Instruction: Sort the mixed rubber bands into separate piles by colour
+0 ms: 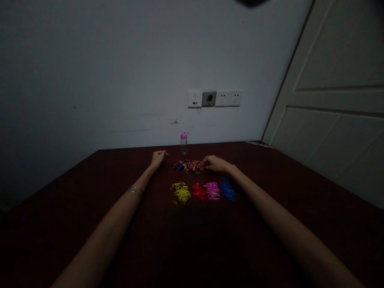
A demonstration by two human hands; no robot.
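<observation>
Your right hand (212, 163) meets the mixed bands (189, 166), left hand (158, 158) apart; gloom hides whether either pinches, so tease strands gently.

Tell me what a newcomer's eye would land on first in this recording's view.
Probably the row of bright piles of small loops on the dark table: from left to right, a yellow pile, a red pile, a pink pile and a blue pile. Just beyond them lies a mixed-colour pile, with the right hand at its right edge. Behind that, near the wall, stands a clear bottle with a pink cap.
</observation>
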